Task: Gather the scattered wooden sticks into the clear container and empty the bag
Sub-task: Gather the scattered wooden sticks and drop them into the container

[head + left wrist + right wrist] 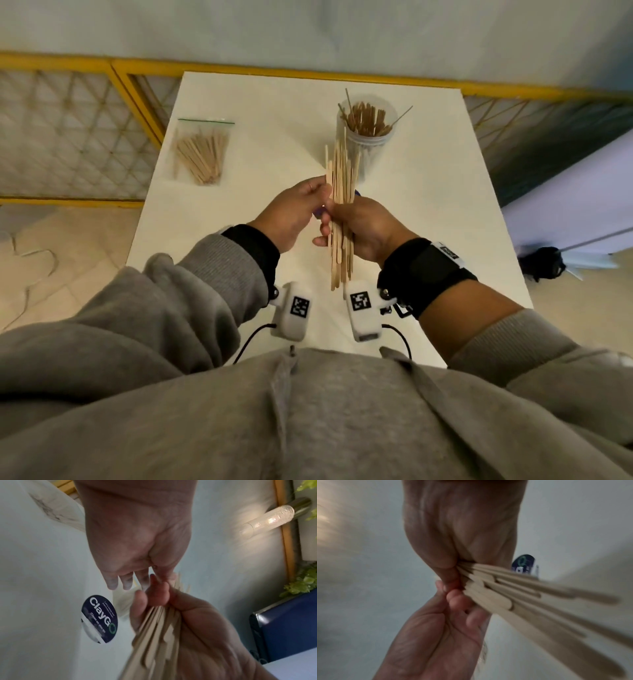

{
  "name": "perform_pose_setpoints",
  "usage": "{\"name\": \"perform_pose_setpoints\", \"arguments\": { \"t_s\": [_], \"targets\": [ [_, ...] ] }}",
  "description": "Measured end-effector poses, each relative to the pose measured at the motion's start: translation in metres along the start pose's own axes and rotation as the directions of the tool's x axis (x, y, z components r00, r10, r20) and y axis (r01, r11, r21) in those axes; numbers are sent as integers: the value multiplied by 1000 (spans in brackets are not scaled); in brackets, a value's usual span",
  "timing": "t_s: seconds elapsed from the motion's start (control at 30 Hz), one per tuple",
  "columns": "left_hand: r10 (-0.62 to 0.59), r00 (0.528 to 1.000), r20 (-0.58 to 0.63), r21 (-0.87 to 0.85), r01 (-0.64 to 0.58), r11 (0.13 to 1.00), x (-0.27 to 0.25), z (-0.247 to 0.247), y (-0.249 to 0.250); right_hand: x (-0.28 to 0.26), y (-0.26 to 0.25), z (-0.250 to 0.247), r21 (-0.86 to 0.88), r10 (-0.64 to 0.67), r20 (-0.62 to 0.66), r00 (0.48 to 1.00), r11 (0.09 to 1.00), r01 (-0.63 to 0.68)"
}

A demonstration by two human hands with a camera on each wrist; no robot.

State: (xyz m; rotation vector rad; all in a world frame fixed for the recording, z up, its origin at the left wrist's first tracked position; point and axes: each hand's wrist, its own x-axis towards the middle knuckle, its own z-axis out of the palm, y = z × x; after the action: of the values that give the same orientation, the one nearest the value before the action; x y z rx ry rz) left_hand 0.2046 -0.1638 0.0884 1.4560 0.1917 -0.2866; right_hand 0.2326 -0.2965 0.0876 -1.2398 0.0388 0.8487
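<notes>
My right hand [359, 229] grips a thick bundle of pale wooden sticks [340, 192] upright above the white table [428, 205]. The fingers of my left hand [301, 209] rest against the bundle's left side. The left wrist view shows the left hand [137, 540] above the right hand [197, 622] wrapped round the sticks [154, 635]. A clear container [371, 137] with several sticks stands just behind the bundle. The zip bag [202, 150], holding several sticks, lies at the table's back left.
A round dark sticker [99, 619] lies on the table under my hands. A yellow-framed mesh rail [102, 113] runs behind and left of the table. A pale object [575, 212] stands off the table's right edge.
</notes>
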Motion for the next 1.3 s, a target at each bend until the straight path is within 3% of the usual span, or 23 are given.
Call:
{"name": "perform_pose_setpoints", "arguments": {
  "t_s": [0.1, 0.17, 0.23, 0.3, 0.37, 0.5, 0.63, 0.73, 0.8, 0.87, 0.93, 1.0, 1.07, 1.1, 1.17, 1.23, 1.3],
  "targets": [
    [-151, 988, 37, -319, 155, 935, 0, 7, 5, -4, -31, 3, -67, -254, -54, 966, 966, 250],
    [-348, 937, 22, -503, 312, 806, 1, 15, 3, -9, -54, 10, -39, -423, -80, 903, 906, 421],
    [-429, 901, 60, -630, 368, 684, -1, 26, 7, -15, -71, 19, 5, -535, -47, 844, 845, 535],
    [-438, 896, 71, -739, 342, 581, -3, 35, 16, -17, -74, 25, -53, -554, -3, 832, 831, 553],
    [-450, 893, 30, -789, 297, 538, 0, 38, 24, -19, -69, 26, -139, -531, 10, 847, 838, 527],
    [-496, 868, -12, -770, 308, 558, 4, 40, 24, -16, -59, 22, -241, -506, -51, 861, 843, 481],
    [-500, 866, -10, -737, 331, 589, 11, 40, 17, -10, -57, 14, -212, -506, -81, 859, 851, 481],
    [-475, 880, 4, -693, 344, 633, 20, 43, 16, -6, -52, 10, -190, -437, -72, 896, 888, 418],
    [-452, 892, 16, -651, 353, 672, 28, 46, 18, 0, -58, 6, -241, -423, -135, 896, 891, 385],
    [-445, 895, 6, -586, 364, 724, 39, 42, 20, 11, -83, -3, -342, -515, -226, 827, 837, 428],
    [-420, 906, -45, -493, 346, 798, 52, 32, 19, 22, -120, -12, -348, -629, -283, 724, 771, 533],
    [-360, 926, -110, -370, 298, 880, 63, 20, 18, 36, -157, -23, -348, -718, -311, 623, 696, 628],
    [-272, 952, -143, -223, 237, 946, 70, 10, 20, 58, -177, -32, -395, -753, -338, 565, 658, 641],
    [-220, 963, -158, -136, 199, 970, 75, 5, 20, 71, -179, -36, -407, -742, -348, 573, 670, 621],
    [-96, 974, -205, 65, 111, 992, 88, -2, 21, 96, -174, -44, -436, -684, -339, 646, 722, 537],
    [13, 977, -213, 257, 43, 966, 104, -7, 24, 113, -162, -53, -511, -622, -289, 727, 743, 432],
    [88, 977, -196, 400, -2, 917, 124, -10, 30, 120, -158, -61, -604, -602, -253, 757, 710, 362]
  ]
}}
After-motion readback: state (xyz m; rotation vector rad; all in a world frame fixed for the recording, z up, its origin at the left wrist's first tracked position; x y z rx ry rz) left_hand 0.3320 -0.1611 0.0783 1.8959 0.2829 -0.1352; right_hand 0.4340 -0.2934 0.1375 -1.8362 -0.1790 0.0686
